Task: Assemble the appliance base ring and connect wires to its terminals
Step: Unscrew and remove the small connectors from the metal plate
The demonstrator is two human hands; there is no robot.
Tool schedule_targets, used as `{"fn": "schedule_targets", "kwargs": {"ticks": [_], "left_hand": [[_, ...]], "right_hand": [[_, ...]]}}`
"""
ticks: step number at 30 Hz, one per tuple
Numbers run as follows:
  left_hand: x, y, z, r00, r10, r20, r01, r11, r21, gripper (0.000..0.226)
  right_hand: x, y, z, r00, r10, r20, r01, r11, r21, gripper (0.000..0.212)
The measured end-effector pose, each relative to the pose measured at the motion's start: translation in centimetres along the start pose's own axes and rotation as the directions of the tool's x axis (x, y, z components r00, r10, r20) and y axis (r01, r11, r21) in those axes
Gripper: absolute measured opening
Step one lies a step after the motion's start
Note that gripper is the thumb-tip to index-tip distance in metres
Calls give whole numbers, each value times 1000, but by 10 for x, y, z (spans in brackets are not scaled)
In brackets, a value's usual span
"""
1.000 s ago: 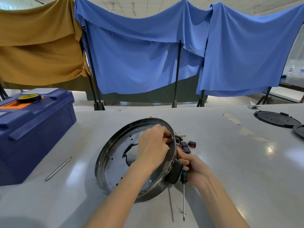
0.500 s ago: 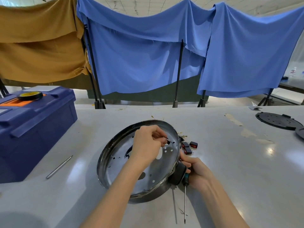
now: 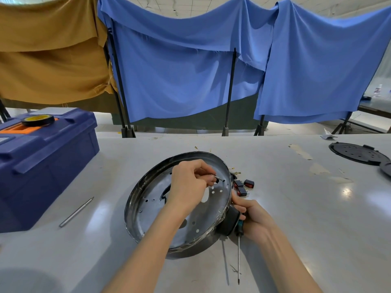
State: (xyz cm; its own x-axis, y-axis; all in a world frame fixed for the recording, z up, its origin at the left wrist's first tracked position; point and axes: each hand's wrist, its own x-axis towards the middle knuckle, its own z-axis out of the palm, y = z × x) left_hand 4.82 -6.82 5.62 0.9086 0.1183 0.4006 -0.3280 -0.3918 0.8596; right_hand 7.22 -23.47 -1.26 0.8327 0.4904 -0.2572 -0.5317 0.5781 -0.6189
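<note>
Base ring (image 3: 148, 199), a shiny, shallow metal dish punched with small round holes, sits mid-table in front of you, tilted up on its right side. To its left stands a blue plastic toolbox (image 3: 42, 166) with a roll of black tape (image 3: 38, 120) on the lid, and a slim metal rod (image 3: 76, 212) lies on the glossy white table (image 3: 296, 229). Your left hand (image 3: 188, 187) reaches into the ring, thumb and curled fingers pinching a thin wire end (image 3: 219, 178) with a dark tip. Just right of the rim lie small black-and-red switches (image 3: 249, 183). Your right hand (image 3: 254, 216) is wrapped round the teal-and-black handle of a screwdriver (image 3: 238, 256), fingertips against the rim, with the thin shaft pointing toward you. Far right lies a flat black disc (image 3: 357, 153) with holes in it

A second ago your left hand was over the right rim. Now it is further inside, and the wire tip shows past your fingertips. Your right hand has kept its grip

Your left palm covers the ring's middle, the black part (image 3: 229, 223) under the right rim is half hidden, and a second dark disc (image 3: 386, 169) is cut off at the frame's edge
</note>
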Motion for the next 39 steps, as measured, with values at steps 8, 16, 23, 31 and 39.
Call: {"fn": "schedule_targets", "kwargs": {"ticks": [8, 16, 23, 31, 39], "left_hand": [[-2, 0, 0, 1000, 9, -17, -9, 1000, -4, 35], [-2, 2, 1, 999, 23, 25, -24, 998, 65, 26], [2, 7, 1, 994, 55, 90, -68, 986, 155, 21], [8, 11, 11, 993, 57, 106, -81, 969, 235, 12], [6, 3, 18, 997, 30, 64, -41, 984, 172, 36]], "right_hand": [[1, 0, -2, 999, 15, 31, -15, 1000, 7, 20], [3, 1, -4, 999, 23, 22, -24, 999, 27, 20], [3, 0, -3, 999, 28, 37, -30, 998, 59, 19], [3, -1, -4, 997, 41, 60, -44, 998, 51, 12], [5, 1, -8, 989, 48, 141, -53, 998, 33, 8]]}}
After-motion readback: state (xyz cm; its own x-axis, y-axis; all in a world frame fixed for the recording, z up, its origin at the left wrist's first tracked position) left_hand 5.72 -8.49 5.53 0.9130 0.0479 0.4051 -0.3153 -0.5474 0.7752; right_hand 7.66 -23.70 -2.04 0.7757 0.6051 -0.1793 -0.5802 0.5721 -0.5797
